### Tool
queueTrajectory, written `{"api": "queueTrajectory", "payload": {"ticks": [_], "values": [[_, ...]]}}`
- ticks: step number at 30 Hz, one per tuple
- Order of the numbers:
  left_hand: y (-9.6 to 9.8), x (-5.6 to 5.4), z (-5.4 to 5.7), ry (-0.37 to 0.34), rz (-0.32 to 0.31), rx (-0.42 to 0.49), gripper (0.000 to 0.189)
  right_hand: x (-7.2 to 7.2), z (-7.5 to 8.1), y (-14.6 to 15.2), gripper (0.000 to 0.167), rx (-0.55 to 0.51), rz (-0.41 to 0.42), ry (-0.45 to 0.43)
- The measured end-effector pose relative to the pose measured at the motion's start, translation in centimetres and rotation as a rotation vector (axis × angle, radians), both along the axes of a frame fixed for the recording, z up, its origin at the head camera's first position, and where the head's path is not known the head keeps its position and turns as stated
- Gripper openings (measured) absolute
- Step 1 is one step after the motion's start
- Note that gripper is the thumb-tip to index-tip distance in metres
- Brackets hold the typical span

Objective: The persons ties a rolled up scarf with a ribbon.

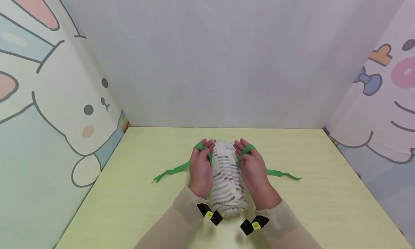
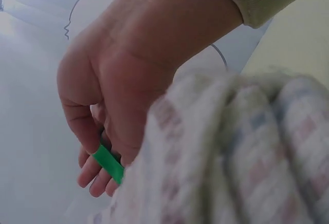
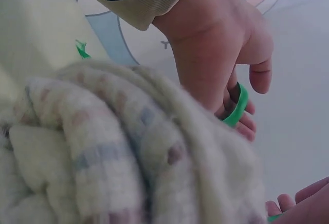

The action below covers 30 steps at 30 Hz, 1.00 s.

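Rolled cloth (image 1: 227, 178), soft, thick-folded, flat green ribbon (image 1: 179, 169) in hands (image 1: 201, 171)

The cloth (image 1: 226, 177) lies between left hand (image 1: 201, 171) and right hand (image 1: 255, 171).

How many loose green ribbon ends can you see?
2. One ribbon end sticks out on the outer side of the left hand, the other ribbon end on the outer side of the right hand. More may be hidden by the rolled cloth.

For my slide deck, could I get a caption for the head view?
Left hand and right hand, each with green ribbon, flank a rolled patterned cloth on a pale table.
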State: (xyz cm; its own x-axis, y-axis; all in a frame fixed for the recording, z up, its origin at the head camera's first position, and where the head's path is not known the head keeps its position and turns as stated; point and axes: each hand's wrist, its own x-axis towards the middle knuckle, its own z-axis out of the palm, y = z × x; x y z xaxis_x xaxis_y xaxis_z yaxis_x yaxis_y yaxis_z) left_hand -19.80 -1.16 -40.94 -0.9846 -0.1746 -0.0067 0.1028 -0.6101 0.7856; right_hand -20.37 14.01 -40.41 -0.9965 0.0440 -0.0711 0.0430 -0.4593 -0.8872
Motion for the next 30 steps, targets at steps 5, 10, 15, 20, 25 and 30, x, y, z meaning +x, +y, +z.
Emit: {"api": "queueTrajectory", "payload": {"ticks": [5, 10, 15, 20, 25, 30], "values": [[0.4, 0.2, 0.1, -0.012, 0.017, -0.086, 0.042, -0.1, -0.5, 0.1, 0.075, 0.162, 0.049, 0.042], [0.8, 0.4, -0.2, -0.015, -0.001, -0.161, 0.043, 0.0, -1.0, 0.0, 0.068, 0.224, 0.083, 0.046], [1.3, 0.5, -0.5, -0.009, -0.033, -0.223, 0.046, 0.2, -1.4, -0.1, 0.052, 0.322, 0.063, 0.098], [1.6, 0.5, -0.6, -0.024, -0.071, -0.297, 0.049, 0.2, -1.8, -0.1, 0.042, 0.457, 0.03, 0.187], [2.0, 0.6, -0.4, -0.023, -0.117, -0.382, 0.053, 0.2, -2.2, -0.2, 0.033, 0.597, -0.002, 0.282], [2.3, 0.6, -0.1, 0.028, -0.15, -0.452, 0.056, 0.5, -2.1, -0.4, 0.038, 0.704, -0.01, 0.344]]}}
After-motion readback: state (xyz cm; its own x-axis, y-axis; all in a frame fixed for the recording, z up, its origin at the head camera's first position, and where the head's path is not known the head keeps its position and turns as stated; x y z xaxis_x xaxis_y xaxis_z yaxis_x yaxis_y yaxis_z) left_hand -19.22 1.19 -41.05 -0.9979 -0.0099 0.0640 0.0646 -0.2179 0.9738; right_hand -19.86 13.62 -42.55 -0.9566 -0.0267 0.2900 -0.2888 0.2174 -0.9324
